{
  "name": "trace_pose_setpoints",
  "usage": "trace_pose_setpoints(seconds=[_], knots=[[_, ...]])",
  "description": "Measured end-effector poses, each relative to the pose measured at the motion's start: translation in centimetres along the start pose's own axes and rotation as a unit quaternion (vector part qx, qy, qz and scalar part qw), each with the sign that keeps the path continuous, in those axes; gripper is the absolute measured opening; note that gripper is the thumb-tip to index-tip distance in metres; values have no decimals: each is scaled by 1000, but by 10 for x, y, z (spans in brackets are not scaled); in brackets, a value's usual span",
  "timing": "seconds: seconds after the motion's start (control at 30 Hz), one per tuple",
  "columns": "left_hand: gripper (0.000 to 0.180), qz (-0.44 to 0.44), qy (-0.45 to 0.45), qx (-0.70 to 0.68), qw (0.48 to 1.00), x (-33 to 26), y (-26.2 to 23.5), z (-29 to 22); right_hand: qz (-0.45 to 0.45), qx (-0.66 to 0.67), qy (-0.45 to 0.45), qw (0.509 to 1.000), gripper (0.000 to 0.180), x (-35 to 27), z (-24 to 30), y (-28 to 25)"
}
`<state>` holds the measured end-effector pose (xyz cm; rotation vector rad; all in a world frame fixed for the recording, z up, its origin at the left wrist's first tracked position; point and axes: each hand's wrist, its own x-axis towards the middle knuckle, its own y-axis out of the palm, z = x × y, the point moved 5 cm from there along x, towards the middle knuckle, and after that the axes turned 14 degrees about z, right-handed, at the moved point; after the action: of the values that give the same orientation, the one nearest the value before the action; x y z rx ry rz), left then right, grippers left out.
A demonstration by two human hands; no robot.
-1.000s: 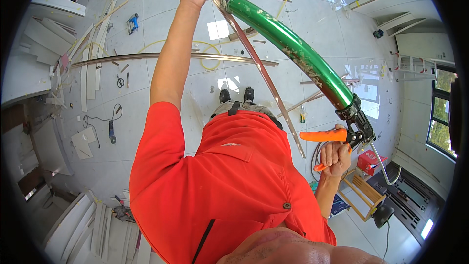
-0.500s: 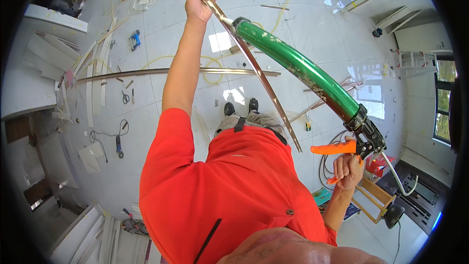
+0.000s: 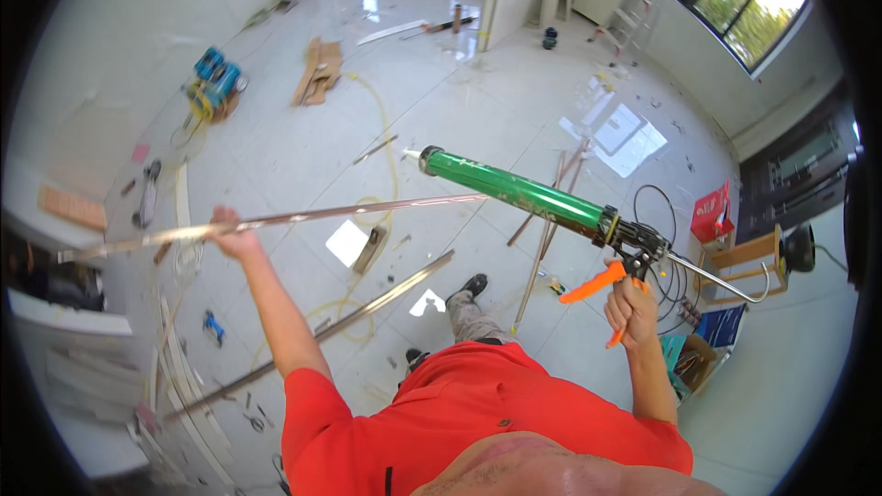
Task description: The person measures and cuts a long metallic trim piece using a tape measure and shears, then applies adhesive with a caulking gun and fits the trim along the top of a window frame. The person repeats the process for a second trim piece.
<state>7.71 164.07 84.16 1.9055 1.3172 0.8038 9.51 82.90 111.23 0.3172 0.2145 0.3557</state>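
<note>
My left hand (image 3: 236, 233), stretched out to the left, is closed around a long, shiny bronze-coloured trim strip (image 3: 367, 209). The strip runs nearly level across the view, its far-left end blurred. On the right, my right hand (image 3: 631, 312) grips the orange handle of a caulking gun (image 3: 514, 188) with a green barrel. Its white nozzle (image 3: 412, 154) points left, above the strip and apart from it. The hooked metal rod sticks out behind the gun to the right.
Another metal strip (image 3: 386, 294) lies on the tiled floor before my feet. A yellow hose (image 3: 384, 119) snakes near it. Farther off are a blue compressor (image 3: 218, 83), cardboard (image 3: 319, 71) and a stepladder (image 3: 634, 18). At right stand a red box (image 3: 712, 213) and a wooden stool (image 3: 753, 253).
The view has tilted up toward the room. My left hand has swung left with the strip, which is now nearly level. The caulking gun lies flatter, its nozzle now clear of the strip.
</note>
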Motion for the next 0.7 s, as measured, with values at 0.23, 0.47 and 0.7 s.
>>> trace_pose_setpoints(seconds=[0.23, 0.47, 0.7], knots=[[88, -137, 77, 70, 985, -21, -73, 11, -91, 248, -201, 943, 18, 21, -125, -140], [78, -186, 54, -82, 978, -30, -91, 62, -205, 378, -274, 860, 25, 32, -168, -226], [84, -164, 4, -63, 984, -34, -18, 194, -384, 352, -197, 831, 36, 53, -163, -333]])
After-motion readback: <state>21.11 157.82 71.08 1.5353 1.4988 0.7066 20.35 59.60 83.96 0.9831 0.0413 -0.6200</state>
